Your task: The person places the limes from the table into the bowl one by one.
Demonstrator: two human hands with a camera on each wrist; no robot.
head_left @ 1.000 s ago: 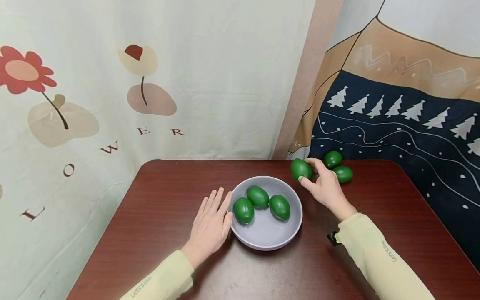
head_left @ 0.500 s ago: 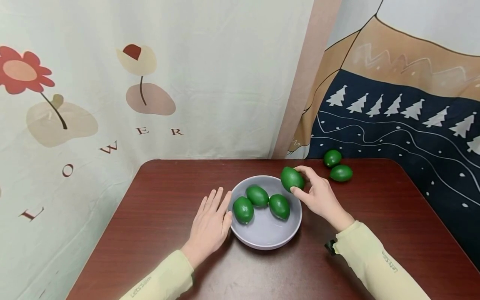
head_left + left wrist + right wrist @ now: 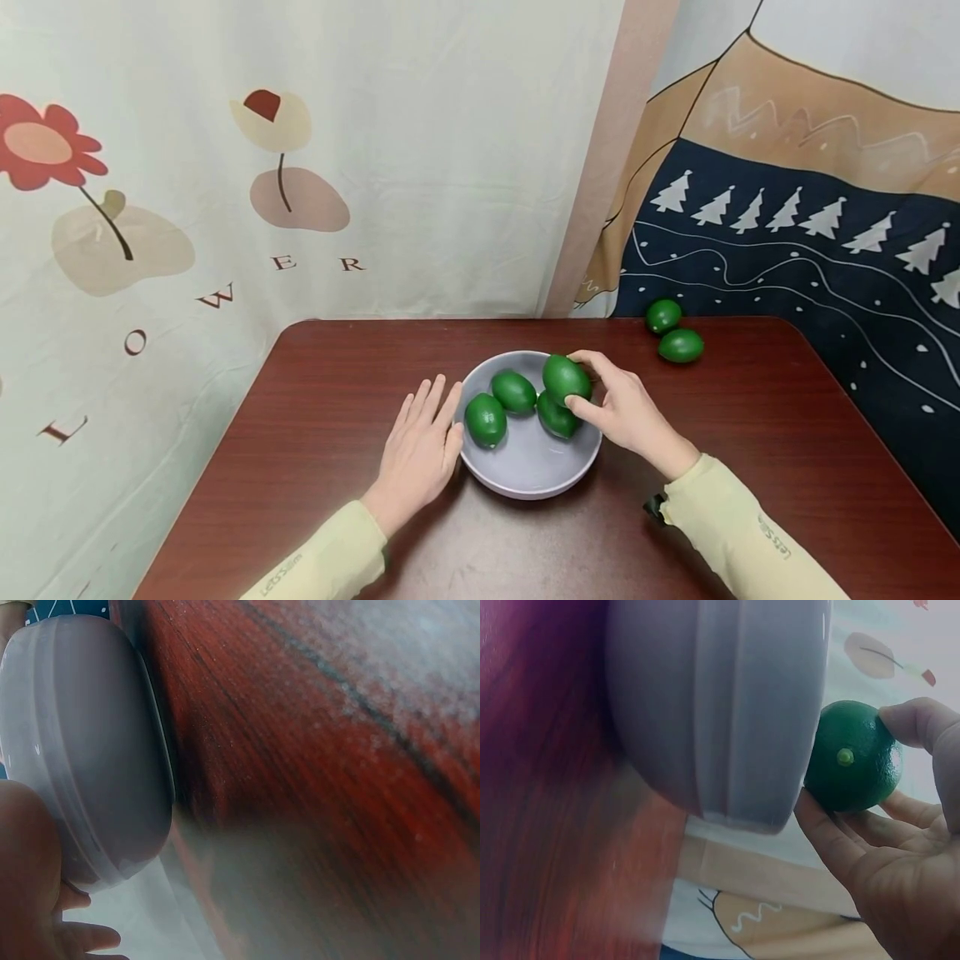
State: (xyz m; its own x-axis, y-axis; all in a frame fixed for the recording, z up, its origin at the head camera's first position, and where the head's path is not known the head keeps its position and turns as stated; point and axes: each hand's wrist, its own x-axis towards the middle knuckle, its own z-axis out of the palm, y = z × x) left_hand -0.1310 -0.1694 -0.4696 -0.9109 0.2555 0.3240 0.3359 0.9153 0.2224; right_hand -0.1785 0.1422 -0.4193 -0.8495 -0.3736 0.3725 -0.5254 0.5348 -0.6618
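Note:
A green lime (image 3: 566, 379) is gripped between the thumb and fingers of my right hand (image 3: 628, 410), above the right part of a grey-lavender bowl (image 3: 534, 482). In the right wrist view the lime (image 3: 851, 757) is by the bowl's rim, its stem end facing the camera. Three more limes lie in the bowl: one at the left (image 3: 486, 420), one at the back (image 3: 513, 392), and one at the right (image 3: 557, 417), partly hidden by the held lime. Against the bowl's left side rests my left hand (image 3: 420, 454), fingers straight.
Two limes, one behind (image 3: 663, 317) and one in front (image 3: 681, 346), lie at the back right of the dark red wooden table (image 3: 315, 400). A printed curtain (image 3: 450, 167) hangs right behind the table's back edge.
My right hand has carried the lime left and toward me, from beside the two limes at the back right to above the bowl. The left hand has stayed against the bowl.

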